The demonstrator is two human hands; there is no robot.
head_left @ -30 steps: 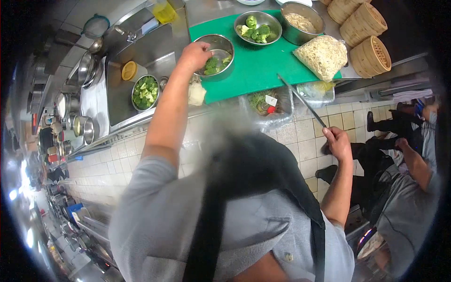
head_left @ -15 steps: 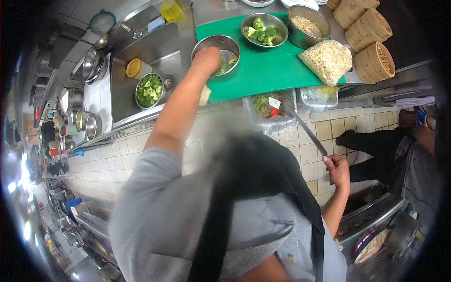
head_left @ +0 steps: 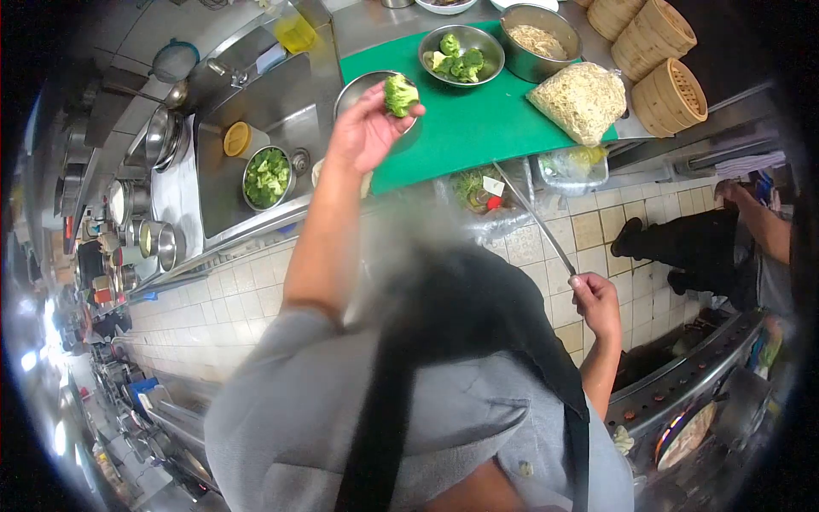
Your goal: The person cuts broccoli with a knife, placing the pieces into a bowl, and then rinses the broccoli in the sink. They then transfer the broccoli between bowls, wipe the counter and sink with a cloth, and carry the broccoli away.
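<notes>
Above a metal bowl point(head_left: 352, 92) at the left end of the green cutting board point(head_left: 452, 139), my left hand point(head_left: 368, 132) holds a broccoli floret point(head_left: 399, 96) between its fingers. My right hand point(head_left: 596, 302) grips the handle end of a long knife point(head_left: 546, 230), whose blade slants up and left toward the board's front edge. Another metal bowl with broccoli pieces point(head_left: 461, 61) sits on the board. Beside it are a pot of shredded food point(head_left: 536, 41) and a bag of pale shreds point(head_left: 582, 101).
A sink point(head_left: 223, 188) at the left holds a bowl of broccoli point(head_left: 267, 177) and a yellow-lidded container point(head_left: 245, 139). Plastic-lined bins point(head_left: 485, 198) hang below the board. Bamboo steamers point(head_left: 668, 98) stand at the right. Another person point(head_left: 695, 243) is at the far right, near a stove point(head_left: 674, 388).
My left hand has risen out of the metal bowl with a broccoli floret in it. The knife in my right hand has shifted slightly left. The other person's arm has moved.
</notes>
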